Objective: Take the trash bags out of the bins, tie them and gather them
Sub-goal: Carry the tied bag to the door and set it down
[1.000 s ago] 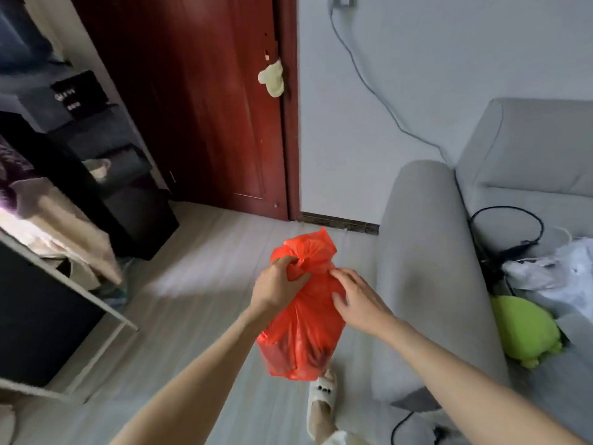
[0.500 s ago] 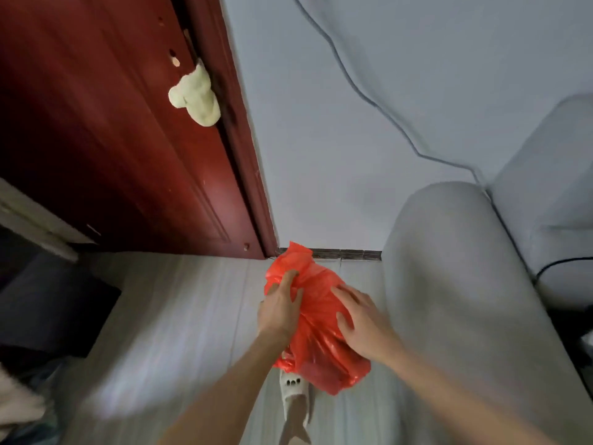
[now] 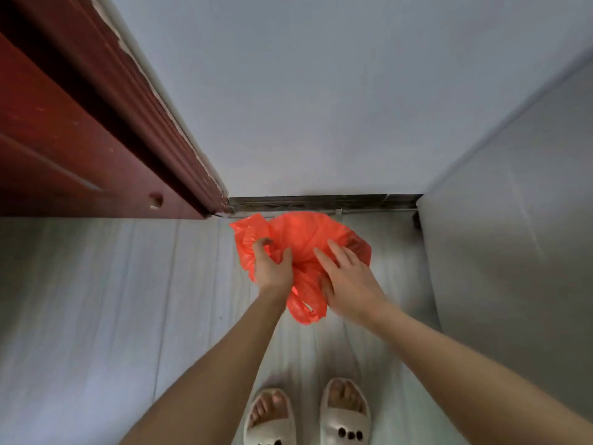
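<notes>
A red plastic trash bag [image 3: 298, 232] is low over the floor near the wall's skirting. My left hand [image 3: 272, 268] grips the bag's left side, fingers curled into the plastic. My right hand [image 3: 348, 277] lies on its right side, fingers stretched over the top and thumb tucked under the gathered neck. A loose handle loop [image 3: 305, 308] hangs below between the hands. What is inside the bag is hidden.
A dark red door and its frame [image 3: 106, 149] stand at the left. The grey sofa arm [image 3: 513, 245] rises at the right. A light wall [image 3: 321, 107] is straight ahead, with pale floor boards below. My feet in white slippers [image 3: 308, 415] are at the bottom.
The view has tilted down and closer to the wall. The bag has come down toward the floor by the skirting, both hands still on it.
</notes>
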Available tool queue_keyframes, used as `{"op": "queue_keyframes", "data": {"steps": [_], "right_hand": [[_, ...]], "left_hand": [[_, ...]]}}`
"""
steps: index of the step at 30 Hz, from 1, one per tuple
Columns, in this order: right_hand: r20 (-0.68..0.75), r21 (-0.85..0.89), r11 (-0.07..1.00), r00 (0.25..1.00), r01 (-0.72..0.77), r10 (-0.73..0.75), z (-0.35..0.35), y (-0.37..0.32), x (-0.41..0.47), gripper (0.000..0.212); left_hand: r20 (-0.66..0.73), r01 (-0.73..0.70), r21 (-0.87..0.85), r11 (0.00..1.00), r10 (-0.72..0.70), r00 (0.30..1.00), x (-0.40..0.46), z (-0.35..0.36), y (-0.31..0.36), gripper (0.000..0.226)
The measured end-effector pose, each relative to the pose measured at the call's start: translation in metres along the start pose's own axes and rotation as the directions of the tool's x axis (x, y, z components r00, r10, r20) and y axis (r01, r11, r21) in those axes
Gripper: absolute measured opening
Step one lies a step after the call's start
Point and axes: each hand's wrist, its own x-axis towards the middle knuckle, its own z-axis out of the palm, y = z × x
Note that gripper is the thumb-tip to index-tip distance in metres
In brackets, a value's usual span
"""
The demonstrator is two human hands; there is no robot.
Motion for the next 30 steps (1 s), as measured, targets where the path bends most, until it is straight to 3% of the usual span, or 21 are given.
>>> {"op": "queue_keyframes", "data": {"steps": [5, 7, 8, 10, 13, 17, 22, 26, 30], "right_hand": [[0.068, 0.024, 1.0, 0.998, 0.001, -0.003, 0.056, 0.047, 0.084, 0.058], [0.136, 0.039, 0.999, 0.991, -0.008, 0.003, 0.065, 0.06, 0.104, 0.057], [0.171, 0.035, 0.999, 0.985, -0.016, 0.01, 0.067, 0.063, 0.107, 0.056], [0.218, 0.017, 0.999, 0.975, -0.038, 0.033, 0.065, 0.068, 0.104, 0.056], [0.216, 0.04, 0.994, 0.972, -0.099, 0.089, 0.044, 0.063, 0.082, 0.054], [0.146, 0.1, 0.982, 0.979, -0.159, 0.143, -0.018, 0.045, 0.03, 0.047], [0.087, 0.28, 0.913, 0.955, -0.297, 0.284, -0.121, 0.013, -0.06, 0.04], [-0.01, 0.552, 0.718, 0.858, -0.424, 0.514, -0.198, -0.013, -0.163, 0.038], [-0.093, 0.695, 0.567, 0.727, -0.441, 0.68, -0.246, -0.046, -0.281, 0.034]], "left_hand": [[0.046, 0.052, -0.058, 0.997, -0.05, 0.998, 0.08, 0.05, -0.056, 0.046], [0.109, -0.002, 0.099, 0.995, -0.009, 0.994, 0.094, 0.062, -0.065, 0.061], [0.14, -0.056, 0.281, 0.958, 0.017, 0.99, 0.096, 0.065, -0.065, 0.067], [0.16, -0.156, 0.668, 0.728, 0.065, 0.985, 0.092, 0.063, -0.058, 0.073], [0.193, -0.199, 0.872, 0.448, 0.06, 0.979, 0.076, 0.044, -0.033, 0.083], [0.338, -0.331, 0.892, 0.309, 0.032, 0.94, 0.029, 0.013, 0.018, 0.076], [0.468, -0.478, 0.814, 0.332, 0.114, 0.876, -0.065, -0.014, 0.117, 0.044], [0.594, -0.64, 0.684, 0.35, 0.242, 0.767, -0.167, -0.041, 0.196, 0.036], [0.73, -0.795, 0.516, 0.318, 0.324, 0.603, -0.272, -0.069, 0.239, 0.03]]}}
